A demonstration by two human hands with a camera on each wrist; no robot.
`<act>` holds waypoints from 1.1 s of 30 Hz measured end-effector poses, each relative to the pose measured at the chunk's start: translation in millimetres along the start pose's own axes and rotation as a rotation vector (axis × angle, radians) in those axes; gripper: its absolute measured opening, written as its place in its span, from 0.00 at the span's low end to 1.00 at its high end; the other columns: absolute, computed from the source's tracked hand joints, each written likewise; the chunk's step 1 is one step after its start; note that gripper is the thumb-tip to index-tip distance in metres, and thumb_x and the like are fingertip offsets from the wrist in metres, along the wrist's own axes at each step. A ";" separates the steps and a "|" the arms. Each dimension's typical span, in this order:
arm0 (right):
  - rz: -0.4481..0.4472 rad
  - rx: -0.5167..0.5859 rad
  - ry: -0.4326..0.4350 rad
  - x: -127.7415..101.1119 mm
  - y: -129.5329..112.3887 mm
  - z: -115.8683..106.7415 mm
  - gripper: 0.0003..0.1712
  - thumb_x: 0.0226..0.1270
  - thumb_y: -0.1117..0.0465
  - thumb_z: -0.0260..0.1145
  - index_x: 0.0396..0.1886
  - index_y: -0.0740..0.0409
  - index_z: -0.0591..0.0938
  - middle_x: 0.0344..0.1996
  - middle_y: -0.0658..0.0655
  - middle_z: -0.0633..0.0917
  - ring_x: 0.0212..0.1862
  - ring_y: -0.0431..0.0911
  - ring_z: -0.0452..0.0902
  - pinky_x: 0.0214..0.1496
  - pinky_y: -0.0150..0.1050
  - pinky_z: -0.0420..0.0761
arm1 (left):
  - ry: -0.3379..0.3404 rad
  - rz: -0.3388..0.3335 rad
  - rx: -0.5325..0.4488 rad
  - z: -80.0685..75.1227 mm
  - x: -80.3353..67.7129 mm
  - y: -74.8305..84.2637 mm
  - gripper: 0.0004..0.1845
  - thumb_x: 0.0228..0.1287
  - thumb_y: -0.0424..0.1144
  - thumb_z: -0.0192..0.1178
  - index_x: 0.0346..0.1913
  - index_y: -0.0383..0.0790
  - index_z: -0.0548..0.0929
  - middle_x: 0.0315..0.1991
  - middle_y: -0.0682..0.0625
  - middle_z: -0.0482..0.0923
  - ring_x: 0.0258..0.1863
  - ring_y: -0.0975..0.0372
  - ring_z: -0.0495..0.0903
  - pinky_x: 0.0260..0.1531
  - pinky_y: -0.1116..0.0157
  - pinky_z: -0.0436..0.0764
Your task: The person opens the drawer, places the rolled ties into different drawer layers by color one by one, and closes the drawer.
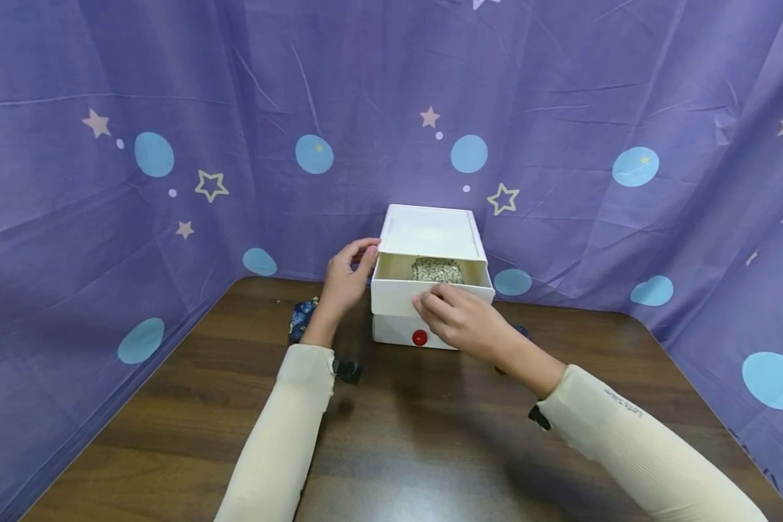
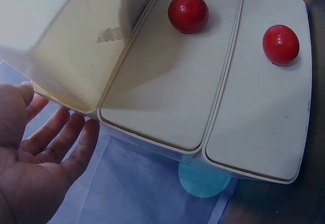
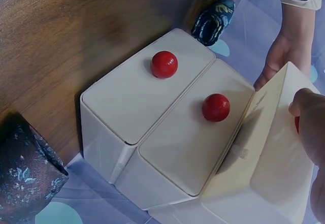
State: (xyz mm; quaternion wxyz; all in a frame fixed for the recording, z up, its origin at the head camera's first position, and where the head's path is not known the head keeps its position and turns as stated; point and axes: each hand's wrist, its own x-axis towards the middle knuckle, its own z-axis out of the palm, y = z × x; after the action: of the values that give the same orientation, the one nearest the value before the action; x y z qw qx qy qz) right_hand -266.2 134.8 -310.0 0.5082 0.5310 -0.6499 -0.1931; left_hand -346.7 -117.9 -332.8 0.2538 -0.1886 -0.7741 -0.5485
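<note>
A white drawer cabinet (image 1: 431, 228) with red knobs stands on the table. Its top drawer (image 1: 394, 296) is pulled out, and a green-and-white speckled block-shaped item (image 1: 437, 270) lies inside. My right hand (image 1: 460, 319) is at the front of that drawer, thumb and fingers around its red knob (image 3: 297, 124), which is mostly hidden by the hand. At the cabinet's left side, my left hand (image 1: 348, 279) touches the edge with extended fingers (image 2: 84, 145). Below, the middle drawer (image 2: 157, 82) and bottom drawer (image 2: 259, 112) are closed.
A dark blue patterned cloth item (image 1: 301, 319) lies left of the cabinet, beside my left forearm. Another dark patterned item (image 3: 30, 170) is on its right side. A purple curtain (image 1: 378, 109) with stars and dots hangs behind the brown wooden table (image 1: 391, 449).
</note>
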 end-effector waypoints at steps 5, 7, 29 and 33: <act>-0.004 -0.017 0.002 -1.5 1.5 4.0 0.22 0.83 0.73 0.43 0.53 0.69 0.86 0.42 0.60 0.80 0.41 0.49 0.75 0.40 0.34 0.81 | -0.003 -0.003 -0.001 0.8 0.1 -0.7 0.19 0.79 0.49 0.56 0.61 0.42 0.84 0.54 0.44 0.83 0.51 0.53 0.81 0.50 0.54 0.83; -0.007 -0.023 -0.004 -2.0 1.8 4.9 0.23 0.84 0.71 0.43 0.53 0.68 0.86 0.42 0.60 0.81 0.41 0.49 0.75 0.40 0.34 0.81 | -0.005 -0.003 -0.001 1.3 0.0 -1.5 0.19 0.79 0.49 0.56 0.61 0.42 0.84 0.53 0.44 0.83 0.51 0.54 0.81 0.50 0.54 0.83; 0.020 -0.002 -0.079 -0.6 8.2 12.5 0.17 0.76 0.75 0.53 0.55 0.70 0.84 0.43 0.60 0.79 0.42 0.50 0.74 0.43 0.35 0.80 | -0.003 0.005 -0.002 -0.5 -0.3 0.5 0.20 0.79 0.51 0.55 0.61 0.42 0.84 0.54 0.44 0.83 0.52 0.53 0.80 0.52 0.50 0.80; 0.020 -0.005 -0.079 -1.4 9.0 14.4 0.15 0.72 0.75 0.59 0.55 0.70 0.84 0.43 0.60 0.79 0.42 0.50 0.74 0.43 0.35 0.80 | -0.004 0.000 0.004 -0.5 -0.7 0.6 0.20 0.79 0.50 0.55 0.61 0.43 0.84 0.55 0.45 0.83 0.52 0.53 0.80 0.53 0.52 0.80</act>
State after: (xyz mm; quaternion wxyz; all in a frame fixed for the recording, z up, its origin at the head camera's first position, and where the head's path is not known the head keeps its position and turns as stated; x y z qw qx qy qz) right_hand -283.2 135.2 -309.3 0.4854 0.5151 -0.6743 -0.2106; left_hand -345.7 -118.1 -332.7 0.2529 -0.1892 -0.7756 -0.5465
